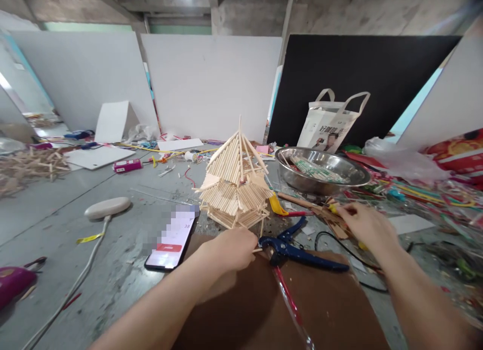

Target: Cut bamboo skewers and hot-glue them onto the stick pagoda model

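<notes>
My left hand (236,247) is closed around a thin wooden stick (257,250), whose pale end pokes out beside the fingers. Right behind that hand stands a tiered, pointed-roof model house (237,196) built of round wooden sticks. My right hand (364,222) is held out to the right with its fingers drawn together at a small yellow part (332,209). More yellow shows under this hand, but the hand hides most of whatever it grips. Between the hands lies a blue-handled cutter (302,252) on a brown board (241,310).
A phone (169,244) lies left of the model. Behind on the right are a metal basin (320,184) holding packaged sticks and a white bag (326,123). A black cord (339,244) curls near my right hand. A red-and-clear tube (289,297) crosses the board.
</notes>
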Motion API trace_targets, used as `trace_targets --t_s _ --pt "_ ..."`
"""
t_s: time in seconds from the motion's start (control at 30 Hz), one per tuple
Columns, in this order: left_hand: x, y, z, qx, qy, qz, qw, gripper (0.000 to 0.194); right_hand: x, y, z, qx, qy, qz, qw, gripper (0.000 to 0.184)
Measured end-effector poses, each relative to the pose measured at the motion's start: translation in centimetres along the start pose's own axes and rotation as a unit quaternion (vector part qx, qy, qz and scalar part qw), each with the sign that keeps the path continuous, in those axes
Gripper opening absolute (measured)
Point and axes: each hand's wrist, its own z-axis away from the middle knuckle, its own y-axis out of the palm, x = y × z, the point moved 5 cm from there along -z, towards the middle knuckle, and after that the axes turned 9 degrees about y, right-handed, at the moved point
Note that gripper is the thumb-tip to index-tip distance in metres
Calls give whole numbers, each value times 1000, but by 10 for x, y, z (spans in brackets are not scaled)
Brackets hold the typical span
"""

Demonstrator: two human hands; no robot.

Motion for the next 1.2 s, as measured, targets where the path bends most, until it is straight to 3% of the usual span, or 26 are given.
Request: trace_targets --t_s 0.1,0.23,0.37,0.53,0.7,0.8,1.03,1.2 --pt "2 12 -6 10 -49 -15 999 23 39 -3 16 39 -67 -14 997 37" --pt "1 20 -11 22 -36 -24 999 23 70 1 38 111 -134 -19 985 30" --pt "2 24 -14 35 -8 -35 999 19 77 15 56 212 -208 11 955 25" --pt "6 28 -15 37 6 -38 999 18 78 26 74 269 -255 61 927 19" --pt "4 26 -13 48 11 -32 998 23 83 33 81 252 -274 115 921 11" --pt "2 22 -11 53 8 -25 998 25 85 31 77 253 -289 61 921 7" --pt "2 20 -10 65 -6 -28 997 25 80 25 61 232 -227 8 946 19" --pt "-3 17 -15 -13 37 -63 997 24 86 32 66 172 -214 42 961 23"
